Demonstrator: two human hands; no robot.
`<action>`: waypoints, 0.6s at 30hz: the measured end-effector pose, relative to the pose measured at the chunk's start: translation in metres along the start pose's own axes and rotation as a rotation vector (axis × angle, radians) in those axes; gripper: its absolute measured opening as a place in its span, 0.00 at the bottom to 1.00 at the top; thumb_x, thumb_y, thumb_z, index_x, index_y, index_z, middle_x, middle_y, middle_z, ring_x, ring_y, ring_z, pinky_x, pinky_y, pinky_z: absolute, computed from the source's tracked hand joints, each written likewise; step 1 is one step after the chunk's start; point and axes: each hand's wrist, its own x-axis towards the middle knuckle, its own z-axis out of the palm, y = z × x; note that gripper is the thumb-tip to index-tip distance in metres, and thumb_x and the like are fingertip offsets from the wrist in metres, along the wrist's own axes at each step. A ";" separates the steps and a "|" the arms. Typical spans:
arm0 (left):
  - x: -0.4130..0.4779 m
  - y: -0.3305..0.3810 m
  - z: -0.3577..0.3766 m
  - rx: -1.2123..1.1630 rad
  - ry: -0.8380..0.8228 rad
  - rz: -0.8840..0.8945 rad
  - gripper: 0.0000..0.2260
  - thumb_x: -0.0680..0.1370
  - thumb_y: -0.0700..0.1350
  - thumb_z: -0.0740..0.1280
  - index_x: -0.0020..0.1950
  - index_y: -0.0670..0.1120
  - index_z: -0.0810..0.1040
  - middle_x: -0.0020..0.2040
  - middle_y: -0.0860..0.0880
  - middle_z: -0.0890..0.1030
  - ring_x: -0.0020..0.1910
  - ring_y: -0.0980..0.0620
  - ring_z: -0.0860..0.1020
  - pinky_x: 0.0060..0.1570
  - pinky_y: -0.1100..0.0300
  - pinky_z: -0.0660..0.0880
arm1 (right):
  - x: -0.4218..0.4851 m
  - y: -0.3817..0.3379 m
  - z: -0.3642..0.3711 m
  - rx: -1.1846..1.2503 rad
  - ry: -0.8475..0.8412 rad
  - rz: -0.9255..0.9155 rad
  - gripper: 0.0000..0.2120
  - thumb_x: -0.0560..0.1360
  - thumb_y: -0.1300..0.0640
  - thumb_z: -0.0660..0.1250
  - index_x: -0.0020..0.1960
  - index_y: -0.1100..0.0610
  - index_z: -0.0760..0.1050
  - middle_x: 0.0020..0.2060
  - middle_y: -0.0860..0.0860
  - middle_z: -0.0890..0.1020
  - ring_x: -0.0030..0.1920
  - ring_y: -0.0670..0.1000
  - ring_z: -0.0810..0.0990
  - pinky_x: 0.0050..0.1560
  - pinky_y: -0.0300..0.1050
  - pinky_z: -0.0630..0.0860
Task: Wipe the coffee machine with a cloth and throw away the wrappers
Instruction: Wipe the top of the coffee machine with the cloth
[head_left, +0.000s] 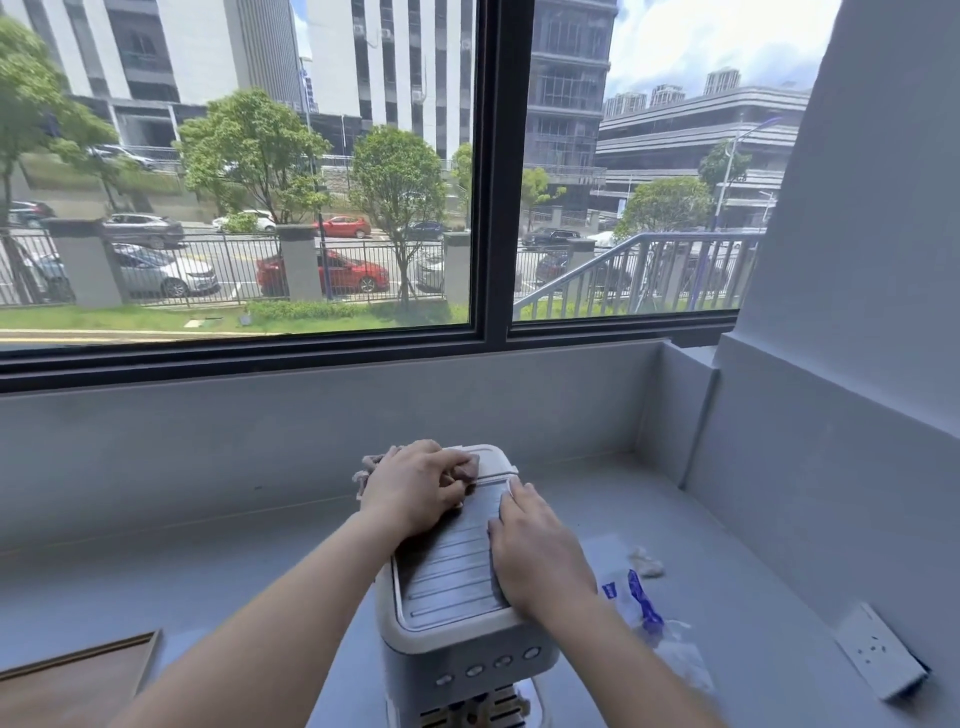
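A small white coffee machine with a ribbed grey top stands on the grey counter, low in the middle of the head view. My left hand presses a crumpled pinkish cloth onto the rear left of the machine's top, fingers curled over it. Flat on the right side of that top lies my right hand, holding nothing. Just right of the machine lie a clear wrapper with blue print and a small crumpled white wrapper on the counter.
The grey counter runs under a wide black-framed window. A grey wall closes the right side, with a white socket low on it. A brown board lies at the bottom left.
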 end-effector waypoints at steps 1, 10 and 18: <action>-0.007 -0.003 0.001 -0.006 0.010 0.034 0.16 0.75 0.51 0.64 0.62 0.61 0.77 0.58 0.55 0.79 0.61 0.51 0.73 0.66 0.54 0.63 | 0.000 0.000 0.000 0.003 0.002 -0.001 0.25 0.84 0.51 0.47 0.79 0.57 0.55 0.80 0.50 0.54 0.79 0.48 0.50 0.76 0.43 0.54; -0.008 -0.009 0.002 -0.057 0.037 0.073 0.15 0.77 0.48 0.65 0.63 0.60 0.78 0.59 0.55 0.79 0.61 0.52 0.73 0.65 0.55 0.64 | 0.004 0.001 0.002 0.027 0.010 0.017 0.25 0.83 0.55 0.48 0.79 0.59 0.54 0.80 0.51 0.55 0.79 0.48 0.52 0.76 0.43 0.53; -0.132 0.005 -0.006 -0.264 0.114 0.214 0.16 0.73 0.45 0.65 0.57 0.56 0.83 0.59 0.61 0.79 0.64 0.59 0.73 0.66 0.59 0.67 | 0.003 0.002 0.004 0.025 0.018 0.015 0.24 0.82 0.58 0.49 0.78 0.59 0.57 0.80 0.51 0.57 0.79 0.49 0.53 0.75 0.43 0.54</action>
